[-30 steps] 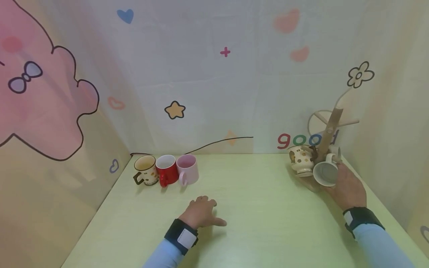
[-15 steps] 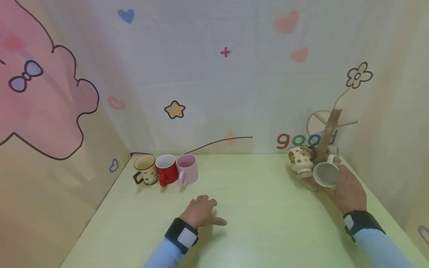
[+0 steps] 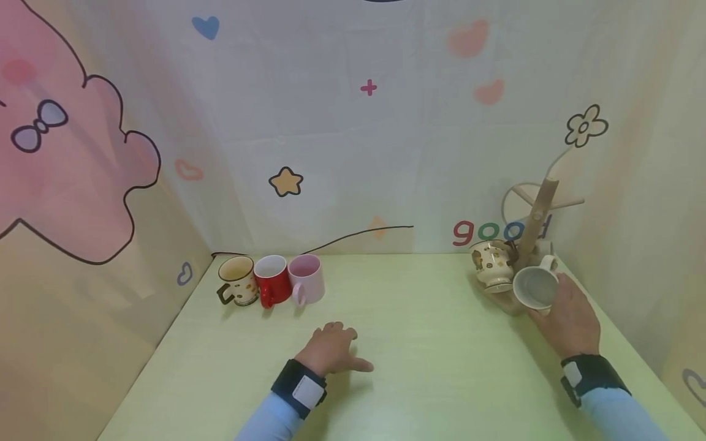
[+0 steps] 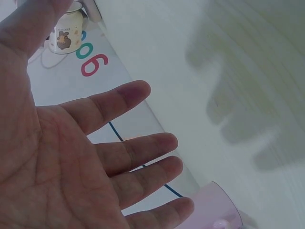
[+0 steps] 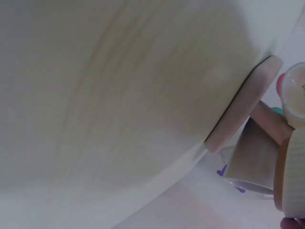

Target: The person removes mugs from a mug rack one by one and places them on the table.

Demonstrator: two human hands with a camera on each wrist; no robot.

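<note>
My right hand (image 3: 570, 321) grips a white mug (image 3: 534, 288) on its side, the mouth facing me and the handle at the top. It is right in front of a wooden mug rack (image 3: 539, 214), overlapping the post. On the rack's left side hangs a cream patterned mug (image 3: 491, 263), upside down. Behind the post a greyish mug (image 5: 252, 155) hangs low, mostly hidden in the head view. My left hand (image 3: 330, 350) hovers over the table with fingers spread and holds nothing; the left wrist view shows its bare palm (image 4: 62, 152).
A cream patterned mug (image 3: 239, 282), a red mug (image 3: 276, 286) and a pink mug (image 3: 310, 282) stand upright in a row at the back left of the pale table (image 3: 419, 343). A printed curtain (image 3: 331, 135) hangs behind the table.
My right hand has drawn the white mug slightly toward me and to the right relative to the rack. The view has shifted a little. The left hand has stayed still.
</note>
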